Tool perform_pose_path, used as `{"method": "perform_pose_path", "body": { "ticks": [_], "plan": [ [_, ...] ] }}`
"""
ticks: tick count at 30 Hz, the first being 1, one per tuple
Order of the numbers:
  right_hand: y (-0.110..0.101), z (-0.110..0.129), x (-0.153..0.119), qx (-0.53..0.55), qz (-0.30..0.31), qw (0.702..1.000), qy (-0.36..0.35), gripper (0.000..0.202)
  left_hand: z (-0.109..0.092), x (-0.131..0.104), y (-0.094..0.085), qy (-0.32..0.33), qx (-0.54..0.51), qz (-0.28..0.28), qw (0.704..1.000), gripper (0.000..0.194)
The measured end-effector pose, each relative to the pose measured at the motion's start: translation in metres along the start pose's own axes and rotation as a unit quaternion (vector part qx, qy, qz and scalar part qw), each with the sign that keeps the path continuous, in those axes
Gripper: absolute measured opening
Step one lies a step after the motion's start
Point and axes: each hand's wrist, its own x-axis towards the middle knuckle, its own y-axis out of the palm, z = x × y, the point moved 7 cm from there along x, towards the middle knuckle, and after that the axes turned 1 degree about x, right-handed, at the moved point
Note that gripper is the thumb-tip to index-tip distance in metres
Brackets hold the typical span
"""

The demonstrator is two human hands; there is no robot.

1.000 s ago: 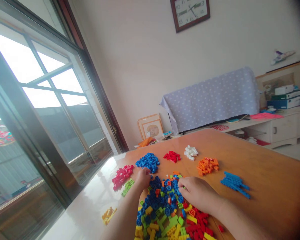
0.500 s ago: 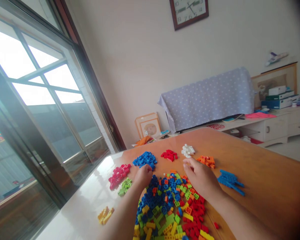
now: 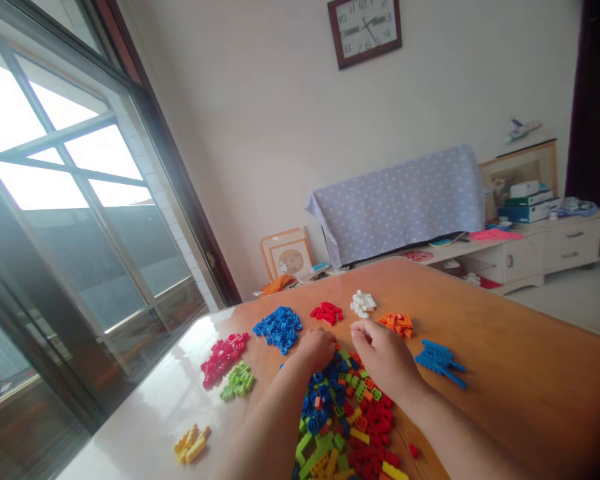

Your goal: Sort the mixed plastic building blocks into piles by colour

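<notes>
A large mixed pile of toy building bricks [image 3: 330, 427] in blue, green, yellow, orange and red spreads over the near part of the table. My left hand [image 3: 318, 348] is at the pile's far left edge, fingers curled downward; what they hold, if anything, is hidden. Just right of it, my right hand [image 3: 379, 345] hovers over the pile's far right side. Its fingers are bent together, and I cannot make out anything in them. Beyond the hands lie small heaps of red bricks [image 3: 326, 313], white bricks [image 3: 363, 303] and orange bricks [image 3: 397, 325].
Further sorted heaps rest on the wooden table [image 3: 510, 347]: blue bricks [image 3: 279, 328], pink bricks [image 3: 224, 359], light green bricks [image 3: 239, 381], yellow bricks [image 3: 192, 444] and long blue pieces [image 3: 440, 361]. A single red brick [image 3: 413, 451] lies beside my right forearm. A low cabinet [image 3: 525, 260] stands behind.
My left hand has moved right, from beside the blue heap to the mixed pile's far edge, closer to my right hand. The right hand keeps nearly the same place over the pile. The view has shifted slightly.
</notes>
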Motion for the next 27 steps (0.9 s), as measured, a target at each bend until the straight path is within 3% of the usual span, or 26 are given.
{"method": "perform_pose_path", "body": {
  "ticks": [12, 18, 20, 23, 27],
  "plan": [
    [0.001, 0.004, 0.0, 0.001, 0.002, 1.0, -0.008, 0.027, 0.004, -0.011, -0.009, -0.047, -0.074, -0.029, 0.996, 0.014],
    [0.015, -0.008, -0.001, 0.005, 0.04, 0.999, 0.011, 0.025, -0.006, -0.035, -0.03, -0.038, -0.153, -0.082, 0.984, 0.013],
    [0.025, -0.017, -0.001, 0.021, 0.06, 0.998, 0.031, 0.029, -0.012, -0.049, -0.035, -0.026, -0.242, -0.09, 0.966, 0.016],
    [0.042, -0.029, -0.003, 0.068, 0.105, 0.989, 0.075, 0.04, -0.02, -0.073, -0.038, -0.005, -0.399, -0.103, 0.911, 0.027],
    [0.06, -0.022, -0.014, 0.184, 0.174, 0.962, 0.1, 0.042, -0.024, -0.102, -0.036, -0.001, -0.481, -0.102, 0.871, 0.033]
  ]
}}
